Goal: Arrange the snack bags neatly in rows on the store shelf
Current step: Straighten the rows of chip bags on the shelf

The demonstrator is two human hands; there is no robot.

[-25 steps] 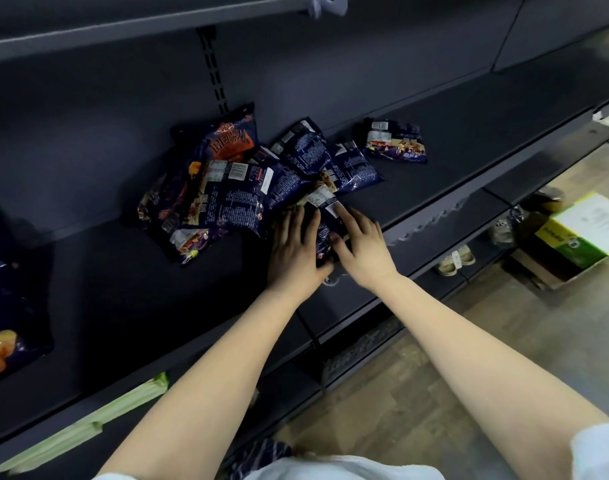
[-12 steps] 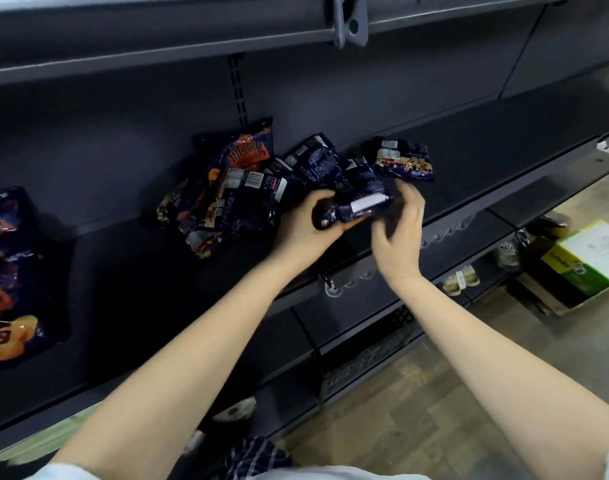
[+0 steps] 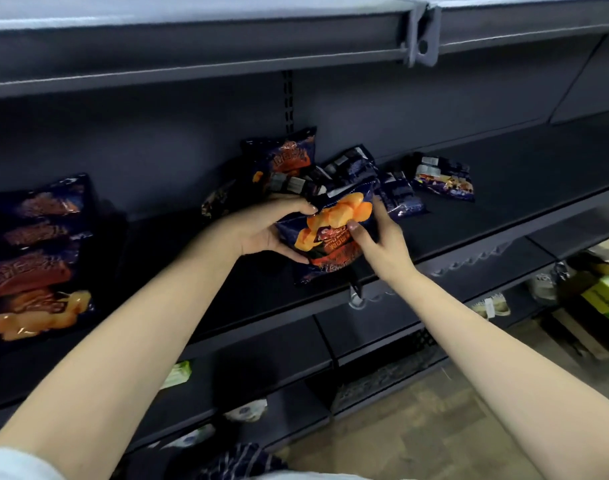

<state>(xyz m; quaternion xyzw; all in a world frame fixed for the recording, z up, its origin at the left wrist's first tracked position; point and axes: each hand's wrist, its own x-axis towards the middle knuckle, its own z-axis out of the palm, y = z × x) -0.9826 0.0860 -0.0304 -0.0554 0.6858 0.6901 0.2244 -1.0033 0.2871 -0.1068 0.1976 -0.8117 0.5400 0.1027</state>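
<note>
The left hand [image 3: 261, 230] and right hand [image 3: 379, 244] both grip one dark-blue snack bag [image 3: 334, 220] between them (orange chips pictured, lettering unreadable); earlier its white label showed. Just beyond both hands lie loose bags [image 3: 396, 192].

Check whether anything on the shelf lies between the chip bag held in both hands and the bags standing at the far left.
Nothing visible does. Only dark shelf shows between the chip bag, gripped by left hand and right hand, and the standing bags; the loose pile lies behind it.
</note>
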